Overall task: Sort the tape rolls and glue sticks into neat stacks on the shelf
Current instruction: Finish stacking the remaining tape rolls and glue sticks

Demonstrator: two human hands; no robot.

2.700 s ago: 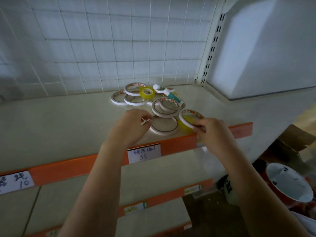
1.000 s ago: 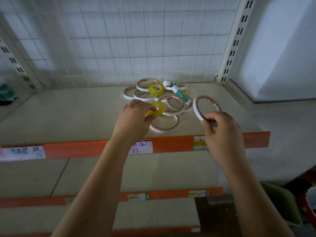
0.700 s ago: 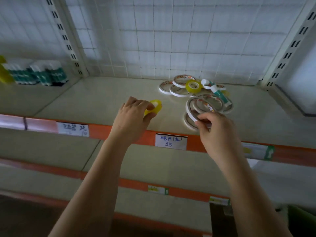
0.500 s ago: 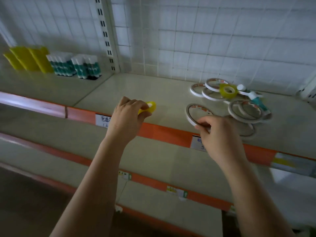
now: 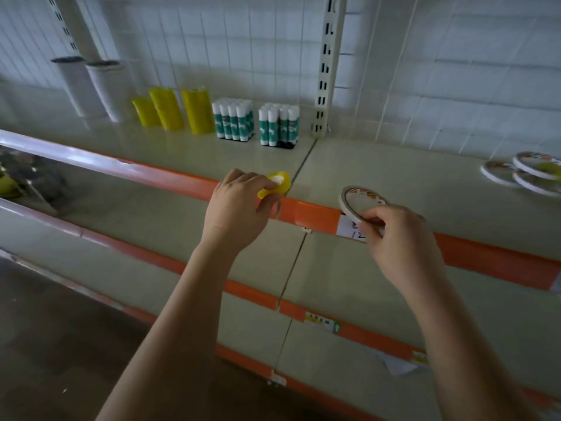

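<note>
Gripping a small yellow tape roll (image 5: 274, 185) in curled fingers, the left hand (image 5: 235, 209) hovered over the orange front edge of the shelf (image 5: 394, 174). The right hand (image 5: 400, 238) pinched a thin white tape ring (image 5: 359, 202) by its near rim, tilted up above the same edge. At the back stood yellow stacks (image 5: 173, 109), two blocks of glue sticks (image 5: 256, 123) and two white roll stacks (image 5: 91, 86). More flat white rings (image 5: 522, 173) lay far right on the shelf, well apart from both hands.
</note>
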